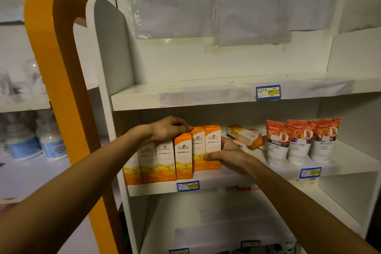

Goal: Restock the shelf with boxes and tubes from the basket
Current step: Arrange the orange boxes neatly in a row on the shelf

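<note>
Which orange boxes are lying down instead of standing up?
The loose orange boxes behind the right hand lie on their sides, heaped between the upright row of orange boxes and the rose tubes.

Orange-and-white boxes (183, 156), red rose-printed white tubes (301, 142), white shelf (226, 181), blue-edged labels (268, 92).
</note>
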### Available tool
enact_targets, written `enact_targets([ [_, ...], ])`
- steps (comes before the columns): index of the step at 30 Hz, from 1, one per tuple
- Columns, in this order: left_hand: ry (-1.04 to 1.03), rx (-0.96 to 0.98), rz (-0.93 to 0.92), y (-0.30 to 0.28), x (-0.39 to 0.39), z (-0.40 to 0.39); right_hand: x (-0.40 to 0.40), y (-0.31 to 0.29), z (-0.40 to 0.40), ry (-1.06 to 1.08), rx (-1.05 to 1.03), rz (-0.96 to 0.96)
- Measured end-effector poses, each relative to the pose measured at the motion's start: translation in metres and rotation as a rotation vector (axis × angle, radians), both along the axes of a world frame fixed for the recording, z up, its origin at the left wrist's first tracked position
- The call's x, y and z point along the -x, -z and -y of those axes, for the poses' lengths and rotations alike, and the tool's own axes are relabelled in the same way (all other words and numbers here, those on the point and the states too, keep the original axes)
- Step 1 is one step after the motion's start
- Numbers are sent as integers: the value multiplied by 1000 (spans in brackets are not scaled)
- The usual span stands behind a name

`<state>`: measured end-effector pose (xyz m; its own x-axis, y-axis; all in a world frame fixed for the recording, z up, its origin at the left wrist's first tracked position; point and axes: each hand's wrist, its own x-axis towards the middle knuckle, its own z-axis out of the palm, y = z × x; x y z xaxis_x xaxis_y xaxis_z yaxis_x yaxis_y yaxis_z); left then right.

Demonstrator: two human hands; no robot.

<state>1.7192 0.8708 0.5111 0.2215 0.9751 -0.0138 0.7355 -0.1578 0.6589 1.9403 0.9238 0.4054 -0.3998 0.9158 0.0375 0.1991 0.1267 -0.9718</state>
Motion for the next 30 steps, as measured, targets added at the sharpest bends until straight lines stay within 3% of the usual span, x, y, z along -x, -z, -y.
enact_targets([
  [12,11,-148,-208,2,2,-3,2,1,8,31,-19,-8],
  [30,4,-127,-248,0,-10,3,0,3,2,11,10,-42],
])
